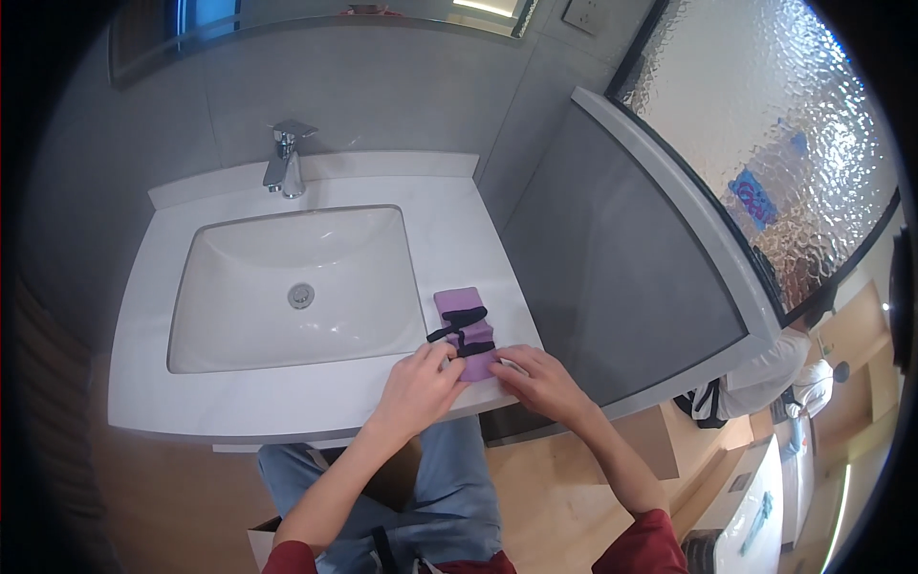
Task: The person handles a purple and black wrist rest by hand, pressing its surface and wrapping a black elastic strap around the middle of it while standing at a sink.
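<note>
A small purple cloth piece (457,299) with black bands (465,316) across it lies on the white countertop (454,215), to the right of the sink. One black band end sticks out to its left. My left hand (419,387) has its fingers curled closed at the cloth's near left edge, by the lower black band. At the near right edge, the thumb and fingers of my right hand (541,383) pinch together on the purple cloth. Both sets of fingertips partly cover the cloth's near end.
A white rectangular sink (413,277) is set into the counter, with a chrome faucet (290,163) behind it. To the right stands a grey partition wall (612,249) under textured glass (708,86). Other people (765,378) and a white table (751,507) are beyond it.
</note>
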{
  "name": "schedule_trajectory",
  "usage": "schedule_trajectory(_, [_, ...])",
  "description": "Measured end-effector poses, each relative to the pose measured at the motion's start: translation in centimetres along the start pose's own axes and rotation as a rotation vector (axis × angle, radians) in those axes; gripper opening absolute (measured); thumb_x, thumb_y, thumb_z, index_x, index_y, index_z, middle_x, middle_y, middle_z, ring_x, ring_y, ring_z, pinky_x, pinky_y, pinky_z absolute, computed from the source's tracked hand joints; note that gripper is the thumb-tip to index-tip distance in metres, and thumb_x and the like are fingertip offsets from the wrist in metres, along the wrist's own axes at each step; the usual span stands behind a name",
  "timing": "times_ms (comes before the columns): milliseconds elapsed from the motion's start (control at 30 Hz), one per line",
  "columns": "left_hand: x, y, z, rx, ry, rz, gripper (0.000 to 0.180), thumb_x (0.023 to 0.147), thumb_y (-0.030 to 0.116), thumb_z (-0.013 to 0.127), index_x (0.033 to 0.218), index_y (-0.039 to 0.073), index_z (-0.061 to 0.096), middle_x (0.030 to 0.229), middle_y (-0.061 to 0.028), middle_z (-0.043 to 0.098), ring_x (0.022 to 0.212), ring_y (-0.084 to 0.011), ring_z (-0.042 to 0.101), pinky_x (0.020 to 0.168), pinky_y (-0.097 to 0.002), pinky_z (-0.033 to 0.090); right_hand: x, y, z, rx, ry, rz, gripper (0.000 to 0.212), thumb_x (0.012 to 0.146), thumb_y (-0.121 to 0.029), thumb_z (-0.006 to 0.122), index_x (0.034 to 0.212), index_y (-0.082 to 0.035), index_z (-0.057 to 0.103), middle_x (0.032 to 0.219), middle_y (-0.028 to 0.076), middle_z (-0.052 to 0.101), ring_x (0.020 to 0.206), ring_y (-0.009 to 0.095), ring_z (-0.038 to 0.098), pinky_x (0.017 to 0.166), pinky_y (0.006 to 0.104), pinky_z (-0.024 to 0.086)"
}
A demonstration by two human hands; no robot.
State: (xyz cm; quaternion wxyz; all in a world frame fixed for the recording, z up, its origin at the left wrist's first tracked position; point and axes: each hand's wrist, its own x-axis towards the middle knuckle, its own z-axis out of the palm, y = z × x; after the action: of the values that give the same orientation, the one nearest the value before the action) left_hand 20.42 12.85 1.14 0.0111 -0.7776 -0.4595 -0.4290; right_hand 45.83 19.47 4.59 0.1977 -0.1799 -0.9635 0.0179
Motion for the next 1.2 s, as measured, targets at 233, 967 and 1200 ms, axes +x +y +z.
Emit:
schedule_trajectory(233, [2.7, -0.6, 0.0, -0.217, 0.001, -0.121, 0.017, 0.093, 0.014, 0.076, 0.102, 0.002, 0.07, 0.096, -0.0114, 0.072, 0.077, -0.0269, 0.072, 0.068, -0.0385, 0.058, 0.9, 0.2, 0.2, 0.17, 0.113, 0.186, 0.042, 0.083, 0.0, 0.076, 0.123, -0.003, 0.063, 0.122, 0.017, 0.067, 0.109, 0.038, 0.066, 0.092, 0.0437, 0.055])
schedule_trajectory(967, [6.4, -8.9, 3.3, -0.468, 0.031, -0.541, 0.018, 0.096, 0.015, 0.072, 0.105, -0.001, 0.074, 0.093, -0.0134, 0.074, 0.07, -0.0176, 0.067, 0.062, -0.0341, 0.052, 8.9, 8.9, 4.0, 0.709, 0.132, 0.589, 0.022, 0.101, -0.012, 0.069, 0.114, 0.005, 0.075, 0.113, 0.013, 0.075, 0.101, 0.018, 0.07, 0.091, 0.0324, 0.057])
schedule_trajectory(1200, [5.1, -10.2, 4.4, -0.592, 0.124, -0.416, 0.023, 0.097, 0.002, 0.059, 0.118, -0.002, 0.066, 0.096, -0.0131, 0.074, 0.066, -0.017, 0.068, 0.062, -0.0313, 0.052, 9.4, 9.3, 5.0, 0.797, 0.16, 0.555, 0.021, 0.101, -0.011, 0.069, 0.116, 0.003, 0.075, 0.11, 0.009, 0.074, 0.097, 0.015, 0.068, 0.086, 0.0282, 0.055])
